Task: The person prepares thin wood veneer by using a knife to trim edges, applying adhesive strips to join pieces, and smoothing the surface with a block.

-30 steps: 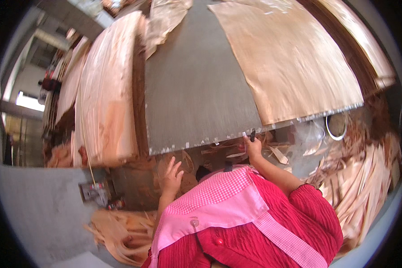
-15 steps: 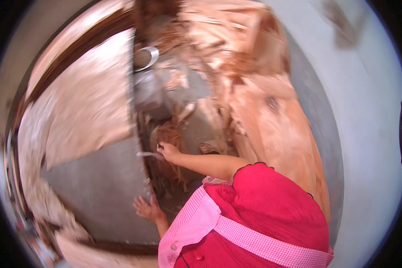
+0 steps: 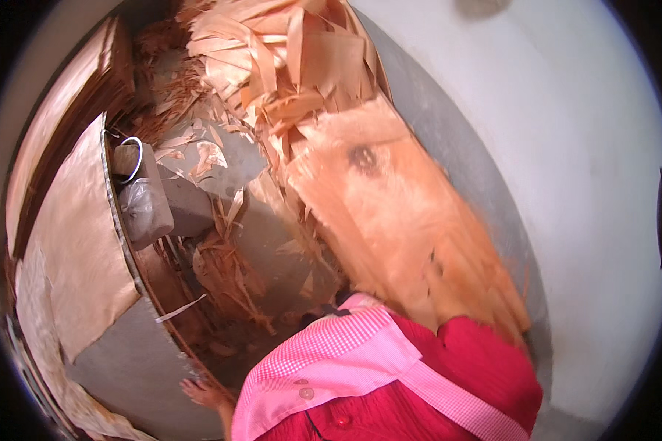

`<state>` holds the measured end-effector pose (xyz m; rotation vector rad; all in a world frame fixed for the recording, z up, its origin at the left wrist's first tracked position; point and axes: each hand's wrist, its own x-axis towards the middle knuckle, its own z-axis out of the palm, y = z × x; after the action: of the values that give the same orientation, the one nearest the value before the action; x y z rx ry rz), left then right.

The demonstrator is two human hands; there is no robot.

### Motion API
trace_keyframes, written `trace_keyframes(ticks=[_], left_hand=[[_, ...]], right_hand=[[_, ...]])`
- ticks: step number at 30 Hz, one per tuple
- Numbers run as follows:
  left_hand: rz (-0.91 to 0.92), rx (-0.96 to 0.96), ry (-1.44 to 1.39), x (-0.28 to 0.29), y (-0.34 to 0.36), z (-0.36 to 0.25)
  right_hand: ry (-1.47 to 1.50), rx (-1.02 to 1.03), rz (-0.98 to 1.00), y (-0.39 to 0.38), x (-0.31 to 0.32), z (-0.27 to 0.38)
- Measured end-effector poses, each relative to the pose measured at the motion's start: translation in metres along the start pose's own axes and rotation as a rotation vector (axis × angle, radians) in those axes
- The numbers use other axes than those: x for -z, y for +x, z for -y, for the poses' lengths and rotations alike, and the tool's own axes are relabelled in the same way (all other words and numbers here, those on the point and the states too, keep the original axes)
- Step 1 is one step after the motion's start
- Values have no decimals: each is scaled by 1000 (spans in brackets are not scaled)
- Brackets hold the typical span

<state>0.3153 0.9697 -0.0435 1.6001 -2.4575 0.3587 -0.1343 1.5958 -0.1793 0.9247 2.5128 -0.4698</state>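
Observation:
My left hand (image 3: 202,393) rests near the edge of a grey tabletop (image 3: 143,367), fingers spread and holding nothing. A sheet of tan wood veneer (image 3: 88,272) covers the far part of this top. A thin pale strip (image 3: 182,309) sticks out across the table's edge. On the right, my right hand (image 3: 435,275) reaches over a stack of orange-tan veneer sheets (image 3: 368,198). It is blurred and blends with the wood. A small dark thing shows at its fingers, its kind unclear, and the fingers look closed round it.
Beyond the table edge stand a block with a clear plastic bag (image 3: 146,209) and a white ring (image 3: 132,158). Torn veneer scraps (image 3: 224,272) litter the floor. Crumpled veneer (image 3: 294,51) is heaped at the far end. A pale wall (image 3: 566,184) bounds the right side.
My right hand has swung from beside the table edge to the veneer stack on the right. My left hand stays by the tabletop's edge. The view has turned rightward.

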Motion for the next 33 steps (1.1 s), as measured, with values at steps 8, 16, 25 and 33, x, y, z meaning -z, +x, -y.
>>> trace_keyframes(ticks=[8, 16, 25, 33], left_hand=[[4, -113, -378, 67, 107, -206], [328, -491, -653, -34, 248, -464], [553, -597, -989, -138, 427, -731], [789, -328, -804, -187, 451, -658]], right_hand=[[612, -59, 170, 11, 7, 101], [750, 242, 241, 71, 86, 354], [556, 854, -124, 189, 175, 819], [894, 611, 488, 311, 208, 1104]])
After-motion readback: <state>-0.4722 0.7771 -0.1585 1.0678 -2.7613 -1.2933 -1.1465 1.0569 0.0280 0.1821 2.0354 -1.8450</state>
